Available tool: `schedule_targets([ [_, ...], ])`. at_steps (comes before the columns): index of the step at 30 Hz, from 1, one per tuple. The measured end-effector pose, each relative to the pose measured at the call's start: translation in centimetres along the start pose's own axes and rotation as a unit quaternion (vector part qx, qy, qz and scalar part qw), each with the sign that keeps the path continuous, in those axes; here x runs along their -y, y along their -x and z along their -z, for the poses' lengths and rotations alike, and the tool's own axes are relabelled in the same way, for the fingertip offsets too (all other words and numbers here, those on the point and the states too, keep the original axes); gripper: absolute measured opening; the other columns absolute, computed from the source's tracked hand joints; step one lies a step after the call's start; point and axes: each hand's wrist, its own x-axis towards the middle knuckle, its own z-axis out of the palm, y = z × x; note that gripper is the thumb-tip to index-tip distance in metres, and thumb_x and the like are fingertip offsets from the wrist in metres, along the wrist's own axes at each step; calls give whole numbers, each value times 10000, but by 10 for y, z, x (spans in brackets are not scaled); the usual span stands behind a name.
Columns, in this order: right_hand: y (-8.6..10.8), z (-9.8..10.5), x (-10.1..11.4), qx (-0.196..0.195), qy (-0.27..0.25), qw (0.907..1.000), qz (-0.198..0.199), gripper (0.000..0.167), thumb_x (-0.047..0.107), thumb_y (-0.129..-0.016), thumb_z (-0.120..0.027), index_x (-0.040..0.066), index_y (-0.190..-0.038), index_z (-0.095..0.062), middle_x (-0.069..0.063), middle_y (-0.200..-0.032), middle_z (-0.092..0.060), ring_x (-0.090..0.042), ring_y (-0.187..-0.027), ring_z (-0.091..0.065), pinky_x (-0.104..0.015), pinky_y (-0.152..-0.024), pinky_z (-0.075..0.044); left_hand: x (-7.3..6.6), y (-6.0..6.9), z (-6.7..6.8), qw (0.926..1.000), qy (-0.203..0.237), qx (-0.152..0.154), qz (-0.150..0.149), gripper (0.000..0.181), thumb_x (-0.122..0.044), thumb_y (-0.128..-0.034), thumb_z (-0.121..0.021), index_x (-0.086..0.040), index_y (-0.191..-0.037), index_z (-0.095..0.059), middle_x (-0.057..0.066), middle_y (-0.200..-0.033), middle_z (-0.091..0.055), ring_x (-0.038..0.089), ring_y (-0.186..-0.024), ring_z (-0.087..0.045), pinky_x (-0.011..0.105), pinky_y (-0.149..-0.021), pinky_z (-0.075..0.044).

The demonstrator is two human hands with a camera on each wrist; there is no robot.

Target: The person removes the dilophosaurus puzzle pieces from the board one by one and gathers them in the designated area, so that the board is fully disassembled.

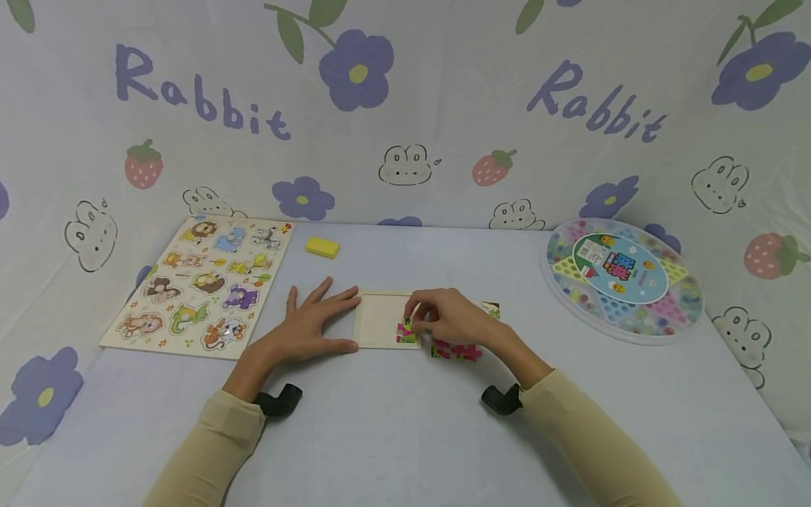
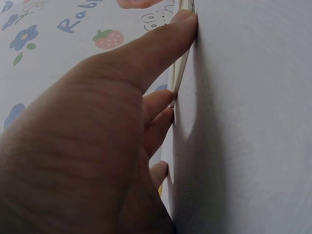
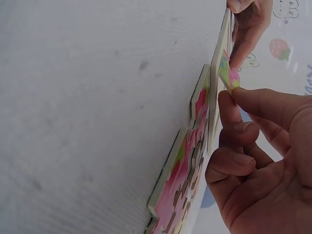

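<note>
A shallow wooden puzzle frame [image 1: 379, 320] lies on the table between the hands. My left hand [image 1: 310, 325] is spread at its left side, with thumb and fingertips touching the edge; the left wrist view shows the thumb [image 2: 161, 44] against the frame's side. Over the frame's right part, my right hand [image 1: 453, 315] pinches a pink and green puzzle piece [image 3: 229, 73] between thumb and index finger. That piece [image 1: 405, 335] is at the frame's lower right corner. Beside the frame, partly under the right hand, lie several joined or closely packed pink puzzle pieces [image 1: 457, 351].
A single puzzle piece [image 1: 491, 308] lies past the right wrist. At the left is an animal puzzle board [image 1: 215, 299], with a yellow block [image 1: 322, 247] near its top corner. A round game box [image 1: 624, 282] lies at the back right.
</note>
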Motion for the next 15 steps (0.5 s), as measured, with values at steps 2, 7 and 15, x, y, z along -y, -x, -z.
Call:
schedule_targets([
  [2,0,0,0,-33,-5,10000,-13,146,88,-1007,-695,134,-1145,-707,-27,-983,-773,-135,-801,-658,-262,-771,-547,0,0,0,10000,-4,3,-1,879,-565,-881,-797,-257,-1627,-447,-61,-1756,-321,364,-1691,-23,770,-1233,197],
  [7,1,1,0,-97,-22,9999,-66,140,98,-1010,-697,133,-1145,-713,-15,-993,-778,-129,-820,-669,-275,-799,-553,-1,0,0,10000,11,17,7,880,-558,-882,-800,-253,-1627,-446,-57,-1756,-323,366,-1690,-22,771,-1232,200],
  [15,5,5,-4,-195,-75,9997,-82,126,124,-1002,-717,136,-1127,-723,-3,-985,-773,-112,-836,-671,-287,-807,-547,0,-1,0,10000,-9,-12,-25,881,-562,-880,-801,-250,-1625,-450,-57,-1754,-328,366,-1690,-28,775,-1231,196],
])
